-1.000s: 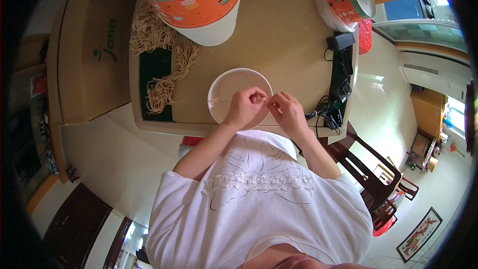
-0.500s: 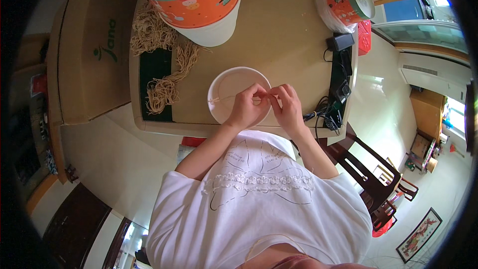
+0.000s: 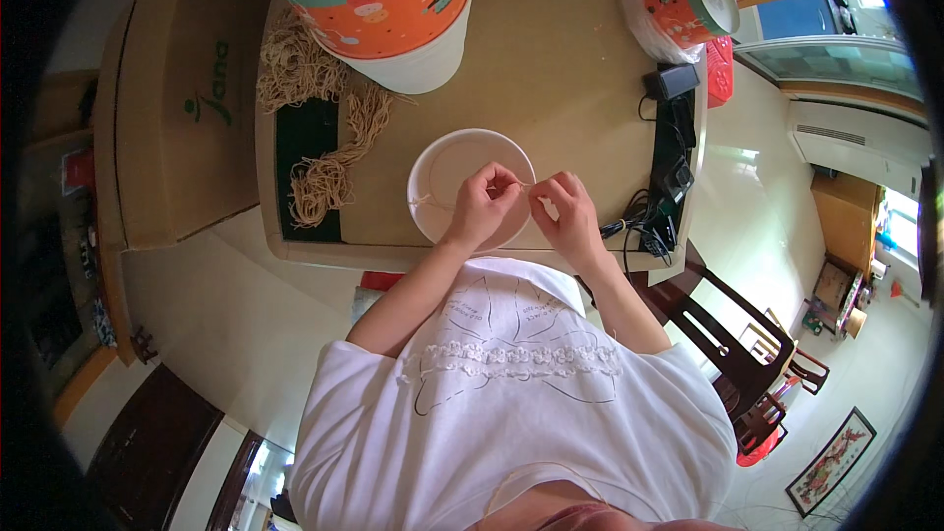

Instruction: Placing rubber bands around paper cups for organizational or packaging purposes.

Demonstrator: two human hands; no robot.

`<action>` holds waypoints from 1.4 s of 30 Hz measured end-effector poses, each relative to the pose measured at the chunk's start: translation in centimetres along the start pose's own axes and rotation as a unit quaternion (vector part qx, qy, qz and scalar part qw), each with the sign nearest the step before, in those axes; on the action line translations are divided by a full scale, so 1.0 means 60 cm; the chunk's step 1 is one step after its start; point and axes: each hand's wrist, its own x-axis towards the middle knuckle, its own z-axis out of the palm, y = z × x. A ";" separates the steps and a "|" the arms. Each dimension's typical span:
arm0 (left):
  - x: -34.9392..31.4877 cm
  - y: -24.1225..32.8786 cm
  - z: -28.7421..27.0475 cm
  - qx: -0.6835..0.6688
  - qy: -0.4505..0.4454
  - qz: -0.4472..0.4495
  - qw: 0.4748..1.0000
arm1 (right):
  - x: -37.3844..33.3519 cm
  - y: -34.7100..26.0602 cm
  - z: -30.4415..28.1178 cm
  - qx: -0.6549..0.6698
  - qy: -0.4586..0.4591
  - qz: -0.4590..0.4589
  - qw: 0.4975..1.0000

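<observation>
A white round paper tub (image 3: 458,159) stands near the table's front edge, its mouth facing up. Thin beige string (image 3: 430,203) shows at the left side of its rim and runs across the inside toward my hands. Over the tub's right half, my left hand (image 3: 482,205) pinches a bit of this string in closed fingertips. My right hand (image 3: 565,211), just outside the right rim, also has thumb and finger pressed together on string. A short stretch spans the small gap between the hands. Whether it passes through the tub's wall there is hidden.
Bundles of beige string (image 3: 324,182) lie on the table's left. Behind them stands a stack of large orange, green and white tubs (image 3: 393,15). A smaller wrapped tub (image 3: 678,10), a black adapter (image 3: 672,83) and cables (image 3: 644,221) line the right. A cardboard box (image 3: 187,108) stands left.
My hands have drawn slightly apart, the left one moving a little left, so a short piece of string now shows between them. The tub has shifted very slightly left.
</observation>
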 end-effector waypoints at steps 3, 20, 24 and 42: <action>0.002 0.006 0.002 -0.062 -0.022 -0.073 0.995 | -0.006 0.002 0.003 -0.009 0.000 -0.024 1.000; -0.017 0.061 0.006 0.217 0.030 0.150 0.964 | 0.015 0.007 -0.006 -0.008 0.058 0.001 0.998; -0.018 0.062 0.007 0.220 0.027 0.187 0.957 | 0.031 0.006 0.002 -0.027 0.072 -0.008 0.997; 0.000 0.020 -0.007 -0.116 -0.079 -0.081 0.987 | 0.022 0.011 0.013 0.018 0.056 0.009 0.998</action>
